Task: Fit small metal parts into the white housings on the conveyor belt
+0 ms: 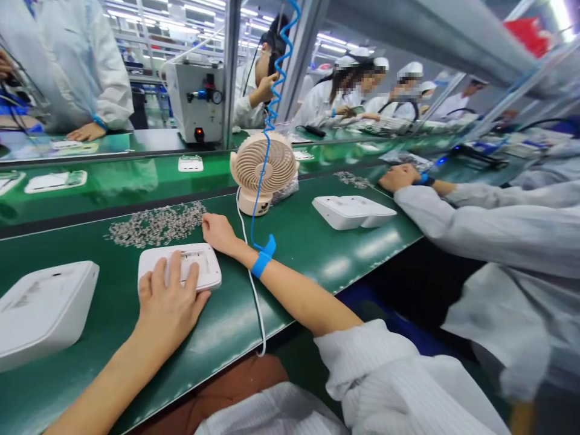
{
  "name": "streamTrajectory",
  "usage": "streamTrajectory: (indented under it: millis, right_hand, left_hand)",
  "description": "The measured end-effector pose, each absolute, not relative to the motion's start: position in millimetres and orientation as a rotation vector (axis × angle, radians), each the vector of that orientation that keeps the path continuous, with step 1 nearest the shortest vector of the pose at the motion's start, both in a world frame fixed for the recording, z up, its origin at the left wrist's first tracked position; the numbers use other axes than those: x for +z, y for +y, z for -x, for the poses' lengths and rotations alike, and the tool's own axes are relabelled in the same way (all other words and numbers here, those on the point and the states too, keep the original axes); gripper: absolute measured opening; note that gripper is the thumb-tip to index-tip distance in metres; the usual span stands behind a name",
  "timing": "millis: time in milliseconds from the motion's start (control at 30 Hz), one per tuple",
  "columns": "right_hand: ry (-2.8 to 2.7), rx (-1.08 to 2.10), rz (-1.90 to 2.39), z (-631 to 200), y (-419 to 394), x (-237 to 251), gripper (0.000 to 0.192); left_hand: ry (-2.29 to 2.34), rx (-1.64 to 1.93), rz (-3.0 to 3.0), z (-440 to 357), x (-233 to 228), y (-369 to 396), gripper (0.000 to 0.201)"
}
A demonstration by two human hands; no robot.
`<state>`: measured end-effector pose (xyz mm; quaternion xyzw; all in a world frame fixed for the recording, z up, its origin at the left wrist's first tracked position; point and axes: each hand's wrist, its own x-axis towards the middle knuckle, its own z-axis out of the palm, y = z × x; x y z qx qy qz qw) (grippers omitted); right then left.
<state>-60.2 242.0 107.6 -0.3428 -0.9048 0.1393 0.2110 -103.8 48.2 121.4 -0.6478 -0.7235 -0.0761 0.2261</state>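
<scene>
A white plastic housing (pixel 211 272) with a recessed panel lies on the green bench in front of me. Across its top rest the spread fingers of my left hand (pixel 170 296), the thumb lying along the near edge. My right hand (pixel 220 232) is beyond the housing, at the right end of a pile of small metal parts (pixel 156 225). Its fingers are curled together, and what is between them, if anything, is hidden. A blue wrist strap (pixel 263 257) with a coiled cord circles my right wrist.
A beige fan (pixel 263 166) stands behind my right hand, its white cable (pixel 256 296) running over the bench edge. More white housings lie left (pixel 49 308) and right (pixel 353 210). Behind is a green conveyor (pixel 149 175) carrying white pieces. A co-worker's hands (pixel 399 177) rest at right.
</scene>
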Motion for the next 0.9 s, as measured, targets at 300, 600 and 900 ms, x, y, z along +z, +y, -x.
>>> streamTrajectory:
  millis: [300,600,900]
  right_hand:
    - [-2.469,0.495,0.902,60.3,245.7,109.3,0.020]
    - [-2.305,0.861,0.507,14.5,222.7,124.6,0.009]
    - [-2.465,0.628,0.377,12.9,192.9,118.3,0.012]
  left_hand:
    - [-1.946,-0.103,1.769,101.9,123.0,46.6,0.037]
    - [-2.099,-0.123,1.830,100.5,129.4,46.1,0.043]
    - [-2.104,-0.160,1.803,97.0,124.4,44.8,0.051]
